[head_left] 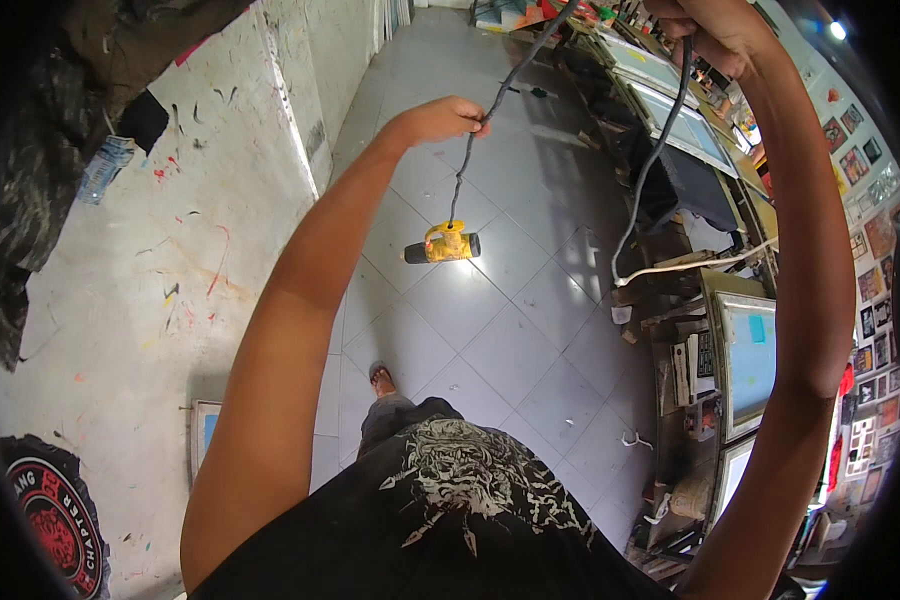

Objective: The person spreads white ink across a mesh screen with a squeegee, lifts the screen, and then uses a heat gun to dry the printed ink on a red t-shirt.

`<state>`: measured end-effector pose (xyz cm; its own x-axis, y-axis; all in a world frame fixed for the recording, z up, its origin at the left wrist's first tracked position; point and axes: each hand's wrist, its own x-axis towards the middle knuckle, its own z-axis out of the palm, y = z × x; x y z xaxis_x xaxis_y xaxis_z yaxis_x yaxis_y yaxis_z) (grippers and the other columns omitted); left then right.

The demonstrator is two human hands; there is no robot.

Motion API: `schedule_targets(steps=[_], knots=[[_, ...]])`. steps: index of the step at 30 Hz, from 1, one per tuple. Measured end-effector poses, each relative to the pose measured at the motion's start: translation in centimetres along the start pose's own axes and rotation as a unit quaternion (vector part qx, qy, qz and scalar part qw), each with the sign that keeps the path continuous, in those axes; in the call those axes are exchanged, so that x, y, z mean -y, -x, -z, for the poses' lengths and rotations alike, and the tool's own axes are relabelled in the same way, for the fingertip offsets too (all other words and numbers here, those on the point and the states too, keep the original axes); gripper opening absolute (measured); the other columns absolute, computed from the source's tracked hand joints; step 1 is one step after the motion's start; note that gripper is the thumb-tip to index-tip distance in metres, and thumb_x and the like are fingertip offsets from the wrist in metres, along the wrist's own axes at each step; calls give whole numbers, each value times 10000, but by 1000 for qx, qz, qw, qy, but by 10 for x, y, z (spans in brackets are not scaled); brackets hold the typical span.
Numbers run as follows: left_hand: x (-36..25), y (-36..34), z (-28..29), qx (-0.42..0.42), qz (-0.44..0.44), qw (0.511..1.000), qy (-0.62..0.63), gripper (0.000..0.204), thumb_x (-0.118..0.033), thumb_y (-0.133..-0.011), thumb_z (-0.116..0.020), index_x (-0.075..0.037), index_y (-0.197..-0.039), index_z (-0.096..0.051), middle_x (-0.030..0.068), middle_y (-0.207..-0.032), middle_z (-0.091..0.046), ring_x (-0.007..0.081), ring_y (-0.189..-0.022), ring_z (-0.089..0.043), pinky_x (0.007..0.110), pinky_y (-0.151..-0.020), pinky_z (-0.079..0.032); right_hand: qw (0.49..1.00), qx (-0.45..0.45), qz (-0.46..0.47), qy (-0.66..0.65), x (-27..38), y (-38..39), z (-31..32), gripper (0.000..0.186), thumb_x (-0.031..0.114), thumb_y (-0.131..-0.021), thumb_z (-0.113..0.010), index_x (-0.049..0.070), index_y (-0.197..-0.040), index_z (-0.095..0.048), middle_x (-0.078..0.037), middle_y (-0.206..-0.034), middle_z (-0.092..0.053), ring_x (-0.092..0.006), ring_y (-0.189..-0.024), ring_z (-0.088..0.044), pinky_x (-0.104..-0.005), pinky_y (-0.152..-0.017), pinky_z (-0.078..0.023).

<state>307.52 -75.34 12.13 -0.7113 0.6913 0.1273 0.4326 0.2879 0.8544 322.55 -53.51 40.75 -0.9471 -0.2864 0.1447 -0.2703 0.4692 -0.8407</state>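
Left hand: the left hand [442,118] is raised out in front, fingers pinched shut around a dark cord [467,150].
Cord: from the left hand it drops straight down to a hanging tool; upward it runs on past the hand toward the top of the view.
Tool: a yellow tool with a dark barrel [442,245] dangles sideways from the cord, in mid-air above the floor, well below the left hand and touching nothing else.
Right hand: the right hand [705,28] is lifted high at the top edge, fingers curled closed on a loop of the same dark cord; part of the hand is cut off by the frame.
Loop: a dark strand [650,165] falls from the right hand and meets a white cable [690,265] beside the bench.
Floor: grey tiles [490,340] laid on the diagonal, with one sandalled foot [381,379] below the tool.
Left side: a white wall [170,260] flecked with paint.
Right side: a bench [685,130] carrying framed screens [745,360], with small pictures on the wall behind.
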Motion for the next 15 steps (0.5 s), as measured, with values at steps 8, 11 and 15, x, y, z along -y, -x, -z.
schedule_targets(steps=[8, 11, 15], knots=[[84, -16, -45, -105, -25, 968, 226, 217, -171, -924, -512, -38, -1088, -564, 53, -1047, -604, 150, -1026, -545, 295, -882, -433, 998, -27, -58, -29, -42, -135, -12, 216, 187, -943, -520, 79, -765, -580, 83, -511, -317, -38, -414, -250, -228, -369, -159], [146, 8, -76, -277, 35, 946, 162, 291, -196, -885, -598, -30, -1115, -539, 89, -1065, -612, 181, -1009, -571, 314, -863, -461, 998, -32, -50, -23, -47, -172, -22, 211, 186, -942, -516, 81, -768, -572, 86, -508, -310, -36, -410, -248, -221, -367, -160], [184, 10, -146, -177, 104, 974, 99, 403, -220, -809, -715, -9, -1110, -550, 136, -1085, -619, 221, -1041, -593, 335, -851, -490, 995, -73, -75, -2, -38, -163, 7, 203, 171, -930, -526, 61, -763, -563, 86, -518, -321, -37, -410, -250, -213, -372, -164]])
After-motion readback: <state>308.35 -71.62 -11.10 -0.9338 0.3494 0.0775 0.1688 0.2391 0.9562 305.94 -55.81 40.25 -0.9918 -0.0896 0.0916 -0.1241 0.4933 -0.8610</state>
